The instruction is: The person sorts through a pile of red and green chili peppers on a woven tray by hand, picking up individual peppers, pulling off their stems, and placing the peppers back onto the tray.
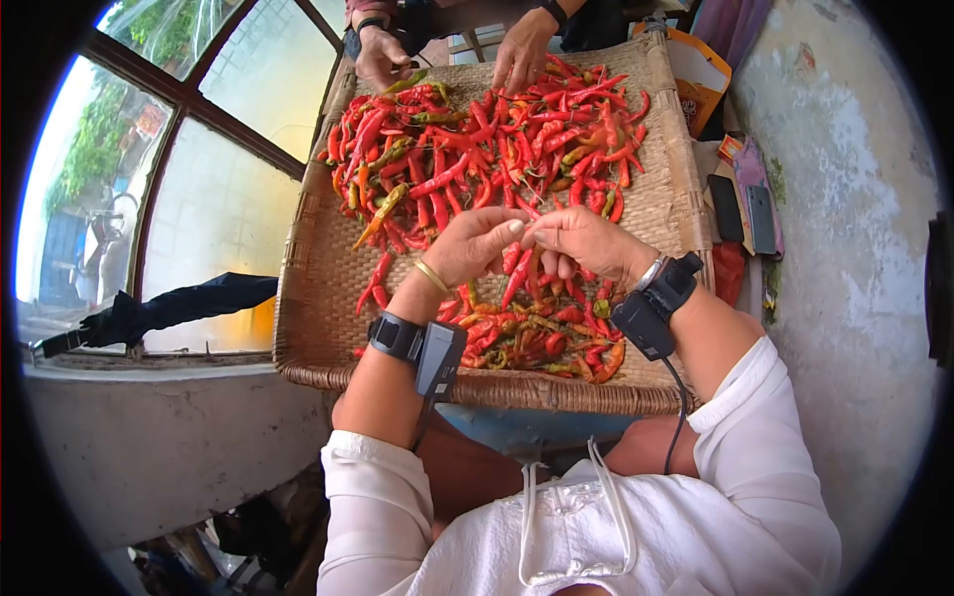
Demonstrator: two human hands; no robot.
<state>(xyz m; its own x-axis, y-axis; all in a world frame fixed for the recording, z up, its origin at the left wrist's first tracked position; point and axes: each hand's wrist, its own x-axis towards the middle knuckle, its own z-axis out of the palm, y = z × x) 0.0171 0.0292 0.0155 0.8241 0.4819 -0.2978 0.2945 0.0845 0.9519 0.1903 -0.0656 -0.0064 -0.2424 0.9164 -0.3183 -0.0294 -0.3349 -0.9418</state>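
I am sitting in what looks like a simple home, right by a big window (219,199) with a dark wooden frame. A rough, patchy wall (855,248) is standing on my other side. A wide woven tray (308,298) of red chillies (477,149) is lying before me, and another person (522,50) is sitting across it.

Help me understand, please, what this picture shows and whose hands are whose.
There is no machine here: one camera on a person's head looks down at their own bare hands. The left hand and right hand, each with a black wrist device strapped on, meet fingertip to fingertip and seem to pinch a red chili. Below lies a woven tray covered with red chilies, a few of them green. At the far edge, a second person's hands touch the pile.
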